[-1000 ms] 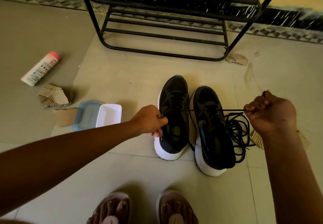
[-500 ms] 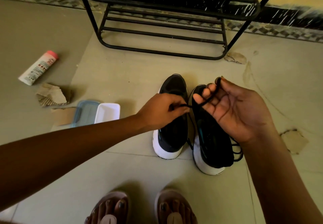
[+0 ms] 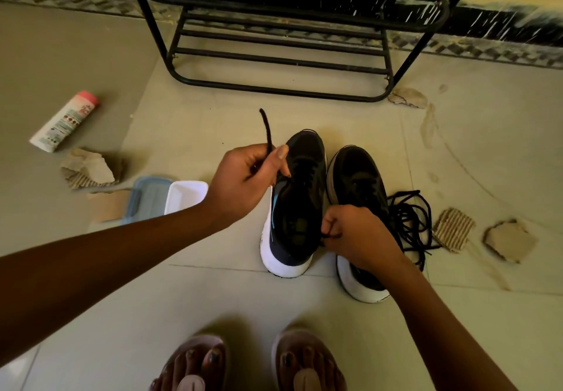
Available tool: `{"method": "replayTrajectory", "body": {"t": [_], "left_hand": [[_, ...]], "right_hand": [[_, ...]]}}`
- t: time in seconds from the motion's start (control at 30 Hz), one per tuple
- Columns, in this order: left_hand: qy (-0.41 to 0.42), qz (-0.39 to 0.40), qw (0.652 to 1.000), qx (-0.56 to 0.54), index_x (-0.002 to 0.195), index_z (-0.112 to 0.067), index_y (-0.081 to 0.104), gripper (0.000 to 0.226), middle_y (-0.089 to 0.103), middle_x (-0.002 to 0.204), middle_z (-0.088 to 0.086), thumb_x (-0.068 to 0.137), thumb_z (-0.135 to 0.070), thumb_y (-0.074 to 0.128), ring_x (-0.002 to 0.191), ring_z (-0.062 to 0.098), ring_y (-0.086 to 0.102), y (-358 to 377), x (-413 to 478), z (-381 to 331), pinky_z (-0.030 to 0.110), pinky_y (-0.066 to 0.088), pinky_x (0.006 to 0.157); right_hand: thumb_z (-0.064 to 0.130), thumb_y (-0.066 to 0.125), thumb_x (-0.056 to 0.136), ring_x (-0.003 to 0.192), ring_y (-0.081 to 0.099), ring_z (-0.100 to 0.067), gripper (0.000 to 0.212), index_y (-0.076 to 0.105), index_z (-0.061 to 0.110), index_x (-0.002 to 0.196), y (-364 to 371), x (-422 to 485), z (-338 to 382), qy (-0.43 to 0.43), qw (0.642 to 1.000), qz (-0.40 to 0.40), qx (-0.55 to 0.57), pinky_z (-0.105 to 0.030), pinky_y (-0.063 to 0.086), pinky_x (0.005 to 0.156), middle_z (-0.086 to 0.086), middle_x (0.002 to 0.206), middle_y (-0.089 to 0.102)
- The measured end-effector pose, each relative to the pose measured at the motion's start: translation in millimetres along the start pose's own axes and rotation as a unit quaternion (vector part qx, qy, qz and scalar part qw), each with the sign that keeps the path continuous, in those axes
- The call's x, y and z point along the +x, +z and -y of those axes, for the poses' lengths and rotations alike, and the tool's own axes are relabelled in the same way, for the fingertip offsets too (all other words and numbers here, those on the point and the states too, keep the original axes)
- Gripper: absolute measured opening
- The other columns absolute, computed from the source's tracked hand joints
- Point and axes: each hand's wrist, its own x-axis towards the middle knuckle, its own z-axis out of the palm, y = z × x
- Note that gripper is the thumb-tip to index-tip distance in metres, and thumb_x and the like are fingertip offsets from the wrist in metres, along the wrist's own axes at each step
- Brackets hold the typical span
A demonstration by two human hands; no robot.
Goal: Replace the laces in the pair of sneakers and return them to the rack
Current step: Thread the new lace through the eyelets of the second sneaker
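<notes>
So: black metal shoe rack [image 3: 283,90] has no shoes back yet; black white-soled sneakers [image 3: 301,207] sit on the floor just before it. Left hand [image 3: 246,177] pinches a black lace [image 3: 268,128] end, right hand [image 3: 356,235] clenches more lace. Lacing looks barely started.

Mid-frame, two black sneakers [image 3: 304,183] have white soles and a blue side streak, with a black lace [image 3: 268,130] above them, a black rack [image 3: 274,43] at top, and a white, pink-capped bottle [image 3: 65,121] at upper left.
</notes>
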Motion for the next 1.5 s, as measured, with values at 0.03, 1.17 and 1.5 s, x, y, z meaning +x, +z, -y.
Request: {"method": "replayTrajectory", "body": {"t": [0.03,1.17,1.5], "left_hand": [[-0.004,-0.011,1.0,-0.006,0.066,-0.023,0.062,0.033,0.051,0.051,-0.01,0.089,-0.04,0.046,0.051,0.004,0.046,-1,1,1,0.017,0.04,0.059],[0.096,0.115,0.885,0.441,0.084,-0.03,0.073,0.036,0.059,0.1,-0.001,0.079,-0.048,0.041,0.096,0.025,0.055,24,-11,27,0.041,0.037,0.084],[0.055,0.092,0.882,0.458,0.074,-0.032,0.074,0.02,0.059,0.115,0.001,0.076,-0.042,0.057,0.113,0.028,0.051,27,-5,25,0.06,0.018,0.105]], "right_hand": [[0.013,0.065,0.084,0.076,0.062,-0.012,0.027,0.052,0.033,0.071,-6,-1,0,-0.001,1.0,0.002,0.024,-0.02,0.049,0.07,0.007,0.076,0.063],[-0.006,0.065,0.08,0.066,0.07,-0.011,0.016,0.064,0.01,0.08,-12,26,-1,0.066,0.792,-0.13,0.593,-0.017,0.054,0.059,-0.002,0.071,0.071],[-0.012,0.063,0.078,0.073,0.069,-0.015,0.023,0.058,0.01,0.083,-6,28,-2,0.051,0.76,-0.123,0.636,-0.022,0.057,0.064,-0.005,0.078,0.067]]}}
